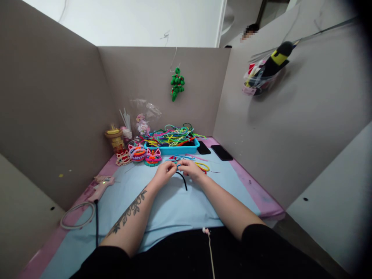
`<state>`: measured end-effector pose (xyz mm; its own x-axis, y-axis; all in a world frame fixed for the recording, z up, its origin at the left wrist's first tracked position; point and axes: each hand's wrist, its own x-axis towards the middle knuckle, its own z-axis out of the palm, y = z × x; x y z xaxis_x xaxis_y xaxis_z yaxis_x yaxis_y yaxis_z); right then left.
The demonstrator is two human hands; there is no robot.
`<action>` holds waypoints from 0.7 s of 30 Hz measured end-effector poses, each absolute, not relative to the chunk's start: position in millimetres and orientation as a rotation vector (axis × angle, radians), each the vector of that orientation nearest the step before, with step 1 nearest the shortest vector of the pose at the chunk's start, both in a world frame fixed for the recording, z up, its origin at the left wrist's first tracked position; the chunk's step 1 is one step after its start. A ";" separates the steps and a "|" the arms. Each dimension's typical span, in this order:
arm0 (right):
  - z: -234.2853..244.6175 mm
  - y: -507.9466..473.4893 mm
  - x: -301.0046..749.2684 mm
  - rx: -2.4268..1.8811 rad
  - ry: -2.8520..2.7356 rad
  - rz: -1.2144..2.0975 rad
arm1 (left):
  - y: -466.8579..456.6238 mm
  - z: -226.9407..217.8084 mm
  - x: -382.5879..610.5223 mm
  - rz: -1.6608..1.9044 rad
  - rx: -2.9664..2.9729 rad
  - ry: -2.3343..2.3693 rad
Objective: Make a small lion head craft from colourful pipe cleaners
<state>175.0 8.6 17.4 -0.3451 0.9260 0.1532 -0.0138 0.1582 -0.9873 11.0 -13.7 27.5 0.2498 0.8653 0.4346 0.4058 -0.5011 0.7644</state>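
My left hand (166,170) and my right hand (190,169) meet over the middle of the cloth, fingertips pinched close together. Between them shows a small bit of blue pipe cleaner (178,166), which both hands hold; its shape is mostly hidden by my fingers. Just below my hands a black pipe cleaner (183,180) curves down; I cannot tell whether it touches them. Beyond my fingers lie blue pipe cleaner pieces (187,157). A looped yellow pipe cleaner (205,166) is right of my right hand. Several pipe-cleaner animal heads (153,157) stand to the left.
A blue tray (171,150) heaped with coloured pipe cleaners stands at the back. Two dark phones (221,152) lie right of it. At left are a pink glue gun (102,187) with its cable and a lidded cup (115,140). Grey partitions (139,77) enclose the table.
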 end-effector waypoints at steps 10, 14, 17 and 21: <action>26.4 4.5 190.1 -0.743 -1.787 0.407 | -10.4 29.9 6.8 1.202 1.401 1.051; 24.5 0.2 185.6 -0.648 -1.879 0.153 | -14.8 34.0 8.8 1.138 1.268 0.921; 22.5 -1.1 182.6 -0.626 -1.910 0.097 | -18.2 36.8 10.0 1.079 1.212 0.873; 22.9 -0.6 179.2 -0.676 -1.837 0.235 | -18.6 37.2 10.4 1.042 1.192 0.860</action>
<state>179.2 -0.6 22.9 -0.2263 0.5539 0.8012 0.3349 0.8167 -0.4700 10.4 -18.6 37.2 0.3089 0.9511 0.0051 -0.1750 0.0515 0.9832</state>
